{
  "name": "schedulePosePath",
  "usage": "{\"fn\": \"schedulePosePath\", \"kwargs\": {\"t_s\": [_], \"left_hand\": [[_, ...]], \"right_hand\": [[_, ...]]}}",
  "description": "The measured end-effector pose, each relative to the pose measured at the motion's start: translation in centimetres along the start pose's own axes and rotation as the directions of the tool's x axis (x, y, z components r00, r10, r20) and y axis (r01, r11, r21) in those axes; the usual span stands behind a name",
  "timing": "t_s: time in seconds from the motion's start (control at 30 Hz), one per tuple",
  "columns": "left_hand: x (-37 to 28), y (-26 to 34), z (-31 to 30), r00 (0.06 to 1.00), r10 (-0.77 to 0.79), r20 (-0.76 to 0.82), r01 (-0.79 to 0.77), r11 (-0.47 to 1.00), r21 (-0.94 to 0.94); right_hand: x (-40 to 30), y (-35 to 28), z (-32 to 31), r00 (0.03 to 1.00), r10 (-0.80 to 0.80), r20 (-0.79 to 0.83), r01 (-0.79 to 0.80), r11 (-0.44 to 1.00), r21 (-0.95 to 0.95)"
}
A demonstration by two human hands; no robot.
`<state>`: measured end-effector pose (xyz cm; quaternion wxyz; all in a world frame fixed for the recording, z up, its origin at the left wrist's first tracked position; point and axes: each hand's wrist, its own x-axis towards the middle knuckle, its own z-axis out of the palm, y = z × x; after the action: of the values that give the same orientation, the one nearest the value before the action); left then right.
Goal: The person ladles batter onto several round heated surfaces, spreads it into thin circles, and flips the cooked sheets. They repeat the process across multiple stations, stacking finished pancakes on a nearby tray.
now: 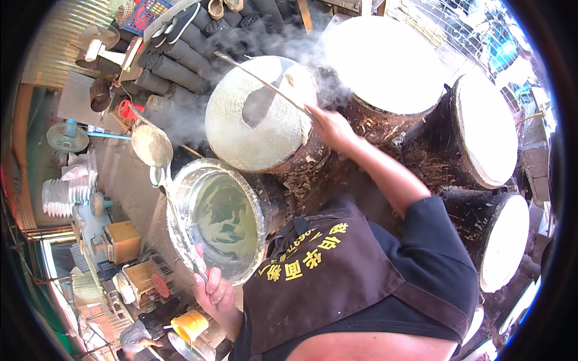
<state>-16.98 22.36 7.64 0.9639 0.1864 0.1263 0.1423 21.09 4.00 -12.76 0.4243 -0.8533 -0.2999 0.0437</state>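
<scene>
My right hand grips a thin stick, which slants over a round, steaming drum top covered with pale cloth. A dark patch with an uneven outline shows near the middle of that top; whether it is a hole or bare wet surface I cannot tell. My left hand is closed around the handle of a long ladle, its round head coated pale and held beyond the basin's far left rim. Between my hands and the drum stands a wide basin of cloudy, greenish liquid, its rim crusted with pale residue.
Drums with glaring white tops stand to the right. Behind the steam lie several stacked honeycomb briquettes, with shoes on top. A fan, a yellow bucket and another person are at the left.
</scene>
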Motion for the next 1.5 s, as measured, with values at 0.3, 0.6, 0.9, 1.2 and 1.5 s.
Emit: {"fn": "schedulePosePath", "kwargs": {"t_s": [0.3, 0.6, 0.9, 1.2, 1.5], "left_hand": [[2.1, -0.7, 0.4, 0.995, -0.102, 0.015, 0.102, 0.995, 0.010], [1.5, -0.6, 0.4, 0.991, -0.107, 0.075, 0.110, 0.993, -0.036], [0.7, -1.3, 0.4, 0.992, -0.123, 0.041, 0.128, 0.977, -0.170], [0.2, -2.5, 0.5, 0.995, -0.091, -0.031, 0.092, 0.996, 0.019], [-0.3, -2.8, 0.2, 0.992, -0.105, -0.065, 0.107, 0.994, 0.018]], "right_hand": [[1.9, 1.4, -0.6, 0.943, 0.332, -0.025, -0.331, 0.923, -0.196], [4.1, 1.4, -2.5, 0.968, 0.245, -0.061, -0.250, 0.963, -0.101], [2.4, 0.9, -1.5, 0.969, 0.169, 0.179, -0.150, 0.982, -0.114], [-1.8, 1.3, 0.7, 0.992, -0.102, 0.078, 0.124, 0.922, -0.368], [-4.1, -0.3, 0.3, 0.986, 0.110, 0.122, -0.055, 0.921, -0.386]]}}
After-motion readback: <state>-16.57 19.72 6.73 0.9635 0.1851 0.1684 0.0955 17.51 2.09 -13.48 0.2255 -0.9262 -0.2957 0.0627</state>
